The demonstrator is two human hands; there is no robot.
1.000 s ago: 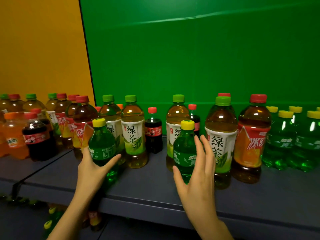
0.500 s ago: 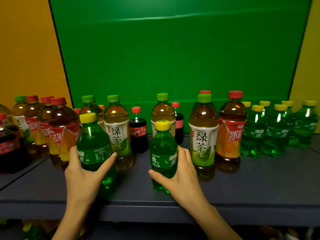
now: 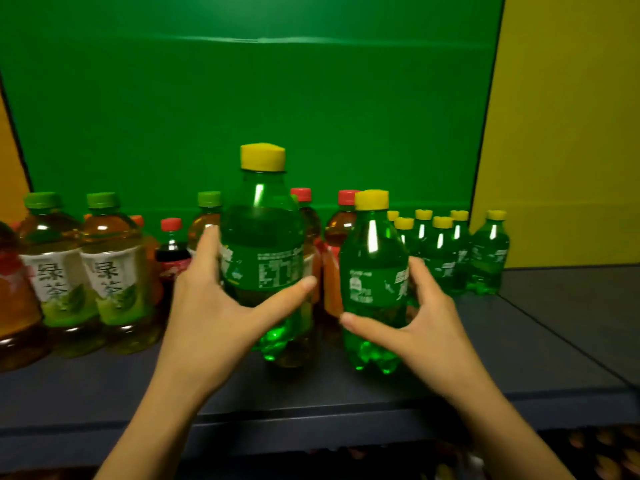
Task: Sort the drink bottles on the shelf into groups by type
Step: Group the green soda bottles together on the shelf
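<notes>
left hand: our left hand (image 3: 211, 317) curls round a green soda bottle (image 3: 263, 258), upright.
right hand: our right hand (image 3: 426, 327) grips a second green soda bottle (image 3: 372, 271) just beside it.
where: both near the front of the grey shelf (image 3: 519, 358); whether lifted, we cannot tell.
back right: yellow-capped green bottles (image 3: 446, 251) clustered.
left: green tea bottles (image 3: 86, 282), cola bottle (image 3: 171, 251).

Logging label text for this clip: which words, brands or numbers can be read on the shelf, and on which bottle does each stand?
"绿茶": white label of the left green tea bottle.
"绿茶": white label of the second green tea bottle.
Front-left soda bottle: white print block, too blurred to read.
Front-right soda bottle: white characters, too blurred to read.
Cola bottle and back-row soda bottles: labels too small to read.
</notes>
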